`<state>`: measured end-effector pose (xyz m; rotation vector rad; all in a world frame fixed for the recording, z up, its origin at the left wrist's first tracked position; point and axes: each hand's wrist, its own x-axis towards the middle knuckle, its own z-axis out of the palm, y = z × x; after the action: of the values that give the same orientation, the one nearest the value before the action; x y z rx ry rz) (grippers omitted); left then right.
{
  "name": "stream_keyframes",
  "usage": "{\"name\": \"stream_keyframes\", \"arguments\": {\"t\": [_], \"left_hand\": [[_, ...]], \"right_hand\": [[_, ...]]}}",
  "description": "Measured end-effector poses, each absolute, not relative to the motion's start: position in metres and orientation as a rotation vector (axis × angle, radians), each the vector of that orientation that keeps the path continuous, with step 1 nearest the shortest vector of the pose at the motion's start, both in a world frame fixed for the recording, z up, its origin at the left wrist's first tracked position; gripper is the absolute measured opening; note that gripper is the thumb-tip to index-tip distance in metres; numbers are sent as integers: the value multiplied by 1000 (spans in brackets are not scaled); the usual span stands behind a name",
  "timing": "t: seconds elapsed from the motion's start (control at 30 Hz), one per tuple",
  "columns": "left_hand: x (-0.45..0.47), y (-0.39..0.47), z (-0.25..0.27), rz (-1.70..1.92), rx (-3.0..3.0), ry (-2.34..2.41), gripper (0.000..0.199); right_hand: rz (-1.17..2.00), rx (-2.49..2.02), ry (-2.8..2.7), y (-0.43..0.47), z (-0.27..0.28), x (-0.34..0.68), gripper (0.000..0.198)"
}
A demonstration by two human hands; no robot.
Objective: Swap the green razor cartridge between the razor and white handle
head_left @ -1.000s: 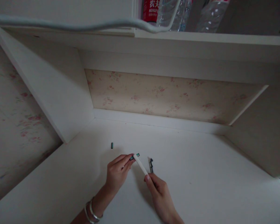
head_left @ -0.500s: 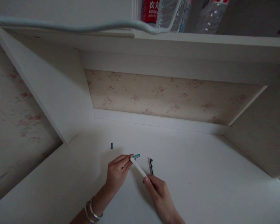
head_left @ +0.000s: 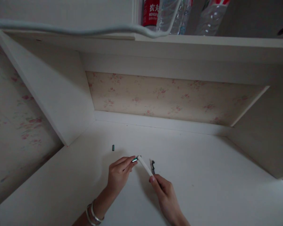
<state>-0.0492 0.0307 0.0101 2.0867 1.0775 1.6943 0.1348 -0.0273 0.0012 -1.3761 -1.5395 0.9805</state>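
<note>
The small green strip [head_left: 135, 160] is in front of the person, above the middle of the table [head_left: 202, 163]. The left hand [head_left: 119, 172] has it pinched at one end. Its grip is closed, with the thumb and fingers pressed on the strip. The right hand [head_left: 165, 191] has its grip closed on a white stick [head_left: 145, 166], thumb on top. The far tip of the stick is right at the strip, and it looks like they touch.

The left arm comes in from the bottom and leans to the right, with two shiny bangles [head_left: 93, 214] on the wrist. The right arm leans to the left, so the hands nearly meet, with the stick slanting between them.

A thin black thing [head_left: 153, 165] is just past the right hand, which hides its near end. Another green piece [head_left: 113, 147] lies on the table, beyond the left hand. The table is white and plain.

At the back is a wall with pink flowers [head_left: 155, 97]. Above it is a white shelf [head_left: 202, 40] with clear bottles [head_left: 211, 20] and a red label [head_left: 151, 14]. A pale cord [head_left: 73, 30] runs across the top left.
</note>
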Motion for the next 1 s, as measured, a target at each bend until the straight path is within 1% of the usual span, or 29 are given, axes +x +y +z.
{"name": "stream_keyframes", "arguments": {"t": [0.3,0.47,0.63,0.87,1.0], "left_hand": [[-49,30,11,1711,2057,1041,20],[-48,29,12,1718,2033,1053,20],[-49,29,15,1711,2099,1073,19],[-48,30,13,1740,2200,1051,21],[-48,30,11,1750,2196,1013,24]], "right_hand": [[985,-1361,-1534,-27,2,138,47],[935,-1402,-1493,-26,1,138,48],[951,-1404,-1498,-26,1,137,48],[989,-1356,-1561,-28,3,134,47],[941,-1421,-1484,-27,4,135,47]]}}
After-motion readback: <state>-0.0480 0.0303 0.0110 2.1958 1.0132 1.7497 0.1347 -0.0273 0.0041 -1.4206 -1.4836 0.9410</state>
